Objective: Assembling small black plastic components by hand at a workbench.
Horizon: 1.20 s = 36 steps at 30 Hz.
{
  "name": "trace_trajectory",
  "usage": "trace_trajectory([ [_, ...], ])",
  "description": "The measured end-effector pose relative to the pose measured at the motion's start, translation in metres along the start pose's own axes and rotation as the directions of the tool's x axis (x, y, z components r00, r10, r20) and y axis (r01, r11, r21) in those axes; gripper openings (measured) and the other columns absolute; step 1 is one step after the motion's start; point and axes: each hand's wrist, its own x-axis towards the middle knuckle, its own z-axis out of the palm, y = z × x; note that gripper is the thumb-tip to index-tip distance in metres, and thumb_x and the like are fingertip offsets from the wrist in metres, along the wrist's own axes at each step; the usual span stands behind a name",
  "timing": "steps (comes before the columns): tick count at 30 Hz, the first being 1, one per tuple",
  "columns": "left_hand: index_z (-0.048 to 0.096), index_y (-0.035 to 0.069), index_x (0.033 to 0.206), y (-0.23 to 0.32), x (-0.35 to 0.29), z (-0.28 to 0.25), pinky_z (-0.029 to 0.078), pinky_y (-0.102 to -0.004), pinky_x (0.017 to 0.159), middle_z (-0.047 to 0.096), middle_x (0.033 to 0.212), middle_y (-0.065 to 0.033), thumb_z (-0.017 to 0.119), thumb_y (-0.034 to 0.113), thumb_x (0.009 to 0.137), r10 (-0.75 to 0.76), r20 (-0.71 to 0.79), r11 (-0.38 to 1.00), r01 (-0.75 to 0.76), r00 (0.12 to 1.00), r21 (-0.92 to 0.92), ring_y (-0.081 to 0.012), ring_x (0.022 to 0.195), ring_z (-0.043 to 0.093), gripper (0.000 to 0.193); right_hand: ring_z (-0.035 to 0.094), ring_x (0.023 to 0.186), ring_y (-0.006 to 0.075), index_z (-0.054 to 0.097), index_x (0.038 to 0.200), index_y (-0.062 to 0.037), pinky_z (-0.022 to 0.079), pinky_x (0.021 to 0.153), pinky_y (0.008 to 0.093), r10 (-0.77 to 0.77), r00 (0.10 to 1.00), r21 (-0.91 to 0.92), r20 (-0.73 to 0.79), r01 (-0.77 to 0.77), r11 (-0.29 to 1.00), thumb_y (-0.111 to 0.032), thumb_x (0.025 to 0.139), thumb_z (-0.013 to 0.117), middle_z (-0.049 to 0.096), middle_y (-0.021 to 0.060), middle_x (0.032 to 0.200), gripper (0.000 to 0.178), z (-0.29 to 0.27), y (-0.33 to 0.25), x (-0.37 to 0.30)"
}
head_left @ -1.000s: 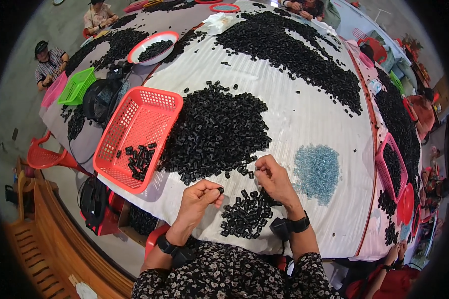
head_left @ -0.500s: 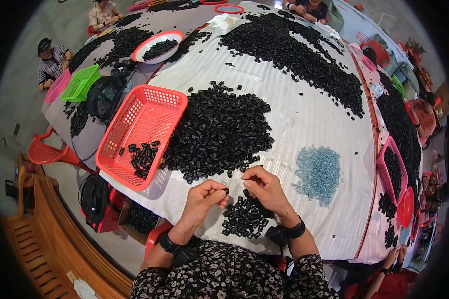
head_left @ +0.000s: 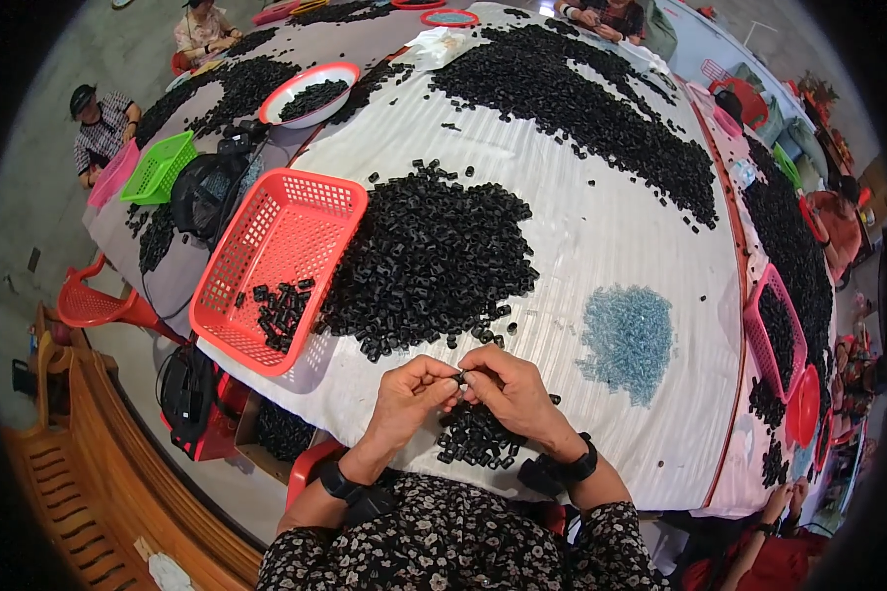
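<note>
My left hand [head_left: 404, 396] pinches a small black plastic piece [head_left: 459, 378] between thumb and fingers, above the near part of the table. My right hand [head_left: 514, 392] meets it there, thumb and forefinger closed at the same piece. Something small and pale shows between the fingertips, too small to make out. Just below the hands lies a small heap of black plastic pieces [head_left: 475, 439], partly covered by the right hand. A big pile of black plastic pieces [head_left: 434, 258] spreads beyond them. To the right is a patch of small clear bluish pieces [head_left: 628, 343].
A red plastic basket [head_left: 291, 241] with some black pieces stands left of the big pile. Farther back are a red-rimmed white bowl [head_left: 284, 96], a green basket [head_left: 163, 165] and another long black pile [head_left: 581, 98]. Several people sit around the table; a pink basket [head_left: 759, 340] stands right.
My right hand has moved left and my left hand slightly right, so their fingertips now come together at the black piece. Before, they were apart.
</note>
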Motion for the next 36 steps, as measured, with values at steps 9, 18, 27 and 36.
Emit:
trace_trajectory([
  [9, 0.058, -0.003, 0.093, 0.002, -0.005, 0.006, 0.048, -0.0208, 0.062, 0.063, 0.078, -0.0045, 0.059, 0.005, 0.087, 0.172, -0.004, 0.922, -0.159, 0.985, 0.354, -0.0068, 0.069, 0.057, 0.011, 0.056, 0.062, 0.0137, 0.048, 0.092, -0.0006, 0.044, 0.055, 0.0275, 0.060, 0.998, -0.127, 0.033, -0.055, 0.990, -0.007, 0.087, 0.050, 0.056, 0.0089, 0.070, 0.008, -0.003, -0.012, -0.002],
  [18, 0.060, -0.001, 0.084, -0.012, -0.001, 0.012, 0.043, -0.0179, 0.055, 0.059, 0.069, 0.0010, 0.062, 0.002, 0.083, 0.190, -0.157, 0.941, -0.134, 0.969, 0.311, -0.0027, 0.063, 0.052, 0.004, 0.052, 0.074, 0.0256, 0.044, 0.105, 0.0088, 0.046, 0.065, 0.0312, -0.424, 0.901, -0.671, 0.087, 0.368, 0.644, -0.001, 0.069, 0.058, 0.048, 0.0140, 0.081, 0.040, 0.017, 0.004, -0.007],
  [27, 0.057, -0.001, 0.073, -0.023, 0.001, 0.015, 0.039, -0.0171, 0.050, 0.056, 0.065, 0.0024, 0.063, 0.001, 0.081, 0.156, -0.240, 0.950, -0.079, 0.958, 0.301, -0.0019, 0.059, 0.048, 0.009, 0.051, 0.065, 0.0210, 0.048, 0.100, 0.0047, 0.043, 0.056, 0.0300, -0.438, 0.898, -0.792, 0.036, 0.293, 0.535, -0.009, 0.069, 0.060, 0.047, 0.0086, 0.072, 0.036, 0.028, 0.016, -0.008],
  [36, 0.055, 0.001, 0.071, -0.040, 0.005, 0.022, 0.037, -0.0169, 0.050, 0.054, 0.064, 0.0039, 0.061, 0.000, 0.082, 0.217, -0.334, 0.941, -0.105, 0.917, 0.322, -0.0018, 0.058, 0.045, 0.012, 0.051, 0.064, 0.0219, 0.049, 0.092, 0.0005, 0.043, 0.054, 0.0308, -0.401, 0.916, -0.806, -0.020, 0.222, 0.549, -0.006, 0.068, 0.058, 0.048, 0.0092, 0.071, 0.026, 0.033, 0.023, -0.008],
])
